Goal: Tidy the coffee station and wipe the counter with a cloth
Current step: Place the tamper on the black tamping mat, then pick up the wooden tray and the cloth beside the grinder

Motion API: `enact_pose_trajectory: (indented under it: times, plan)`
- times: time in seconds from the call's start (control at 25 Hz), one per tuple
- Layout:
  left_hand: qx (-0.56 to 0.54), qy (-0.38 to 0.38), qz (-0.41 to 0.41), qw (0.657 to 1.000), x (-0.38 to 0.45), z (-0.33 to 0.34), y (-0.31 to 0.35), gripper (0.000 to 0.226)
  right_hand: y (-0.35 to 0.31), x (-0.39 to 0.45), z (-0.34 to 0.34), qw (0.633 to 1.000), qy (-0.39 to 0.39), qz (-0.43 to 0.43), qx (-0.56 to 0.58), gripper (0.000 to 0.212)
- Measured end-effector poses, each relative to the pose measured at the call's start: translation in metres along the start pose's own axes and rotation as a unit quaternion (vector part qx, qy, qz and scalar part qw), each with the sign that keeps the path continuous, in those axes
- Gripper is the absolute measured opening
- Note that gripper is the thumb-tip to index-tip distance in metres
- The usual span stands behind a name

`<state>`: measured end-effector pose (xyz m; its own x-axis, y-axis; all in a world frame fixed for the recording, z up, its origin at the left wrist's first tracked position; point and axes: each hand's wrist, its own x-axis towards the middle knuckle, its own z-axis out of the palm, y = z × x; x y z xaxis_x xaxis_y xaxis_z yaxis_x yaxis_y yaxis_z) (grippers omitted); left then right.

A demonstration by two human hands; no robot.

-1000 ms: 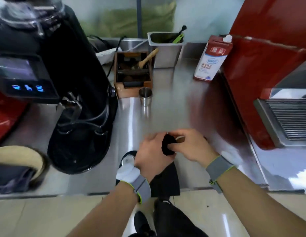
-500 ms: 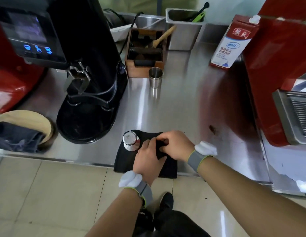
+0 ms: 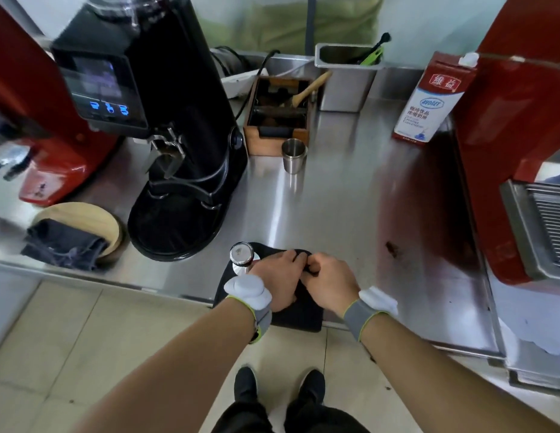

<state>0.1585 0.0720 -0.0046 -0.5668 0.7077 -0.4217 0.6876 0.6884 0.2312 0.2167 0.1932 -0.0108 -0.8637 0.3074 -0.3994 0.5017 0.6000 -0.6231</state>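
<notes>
milk carton [image 3: 428,101] with red panel reading 維益, blue oval AVOSET below (smaller print illegible)

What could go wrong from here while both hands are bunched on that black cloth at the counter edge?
1. The tamper stands on the same black mat right beside the left hand; tugging the cloth could knock it off the edge.
2. The mat overhangs the counter and may slide off.
3. A dark spot lies right of the right hand; wiping could smear it.

black mat [image 3: 300,317] half under hands, fingers [image 3: 299,260] overlapping
</notes>
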Motion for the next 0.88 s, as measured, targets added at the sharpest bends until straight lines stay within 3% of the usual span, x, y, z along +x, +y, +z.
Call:
enact_pose_trajectory:
  times: [0.2,0.36,0.52,0.72,0.88]
  plan:
    - [-0.046,0.115,0.022,0.992,-0.018,-0.071,-0.034,0.048,-0.067,0.04,-0.04,0.972,-0.011,-0.084,-0.217,0.024]
    - [-0.039,0.161,-0.001,0.986,-0.065,-0.114,-0.133,0.036,-0.163,0.064,-0.009,0.958,-0.07,-0.183,-0.207,0.027]
    - [-0.006,0.127,-0.071,0.989,-0.119,-0.117,-0.248,0.039,-0.242,0.063,0.065,0.953,-0.103,-0.217,-0.185,0.029]
    - [0.006,-0.005,-0.204,0.979,-0.164,-0.09,-0.401,0.046,-0.32,0.074,0.188,0.944,-0.161,-0.211,-0.194,0.03]
    - [-0.086,0.024,-0.256,0.962,-0.166,-0.074,-0.465,0.046,-0.352,0.074,0.269,0.941,-0.158,-0.232,-0.19,0.041]
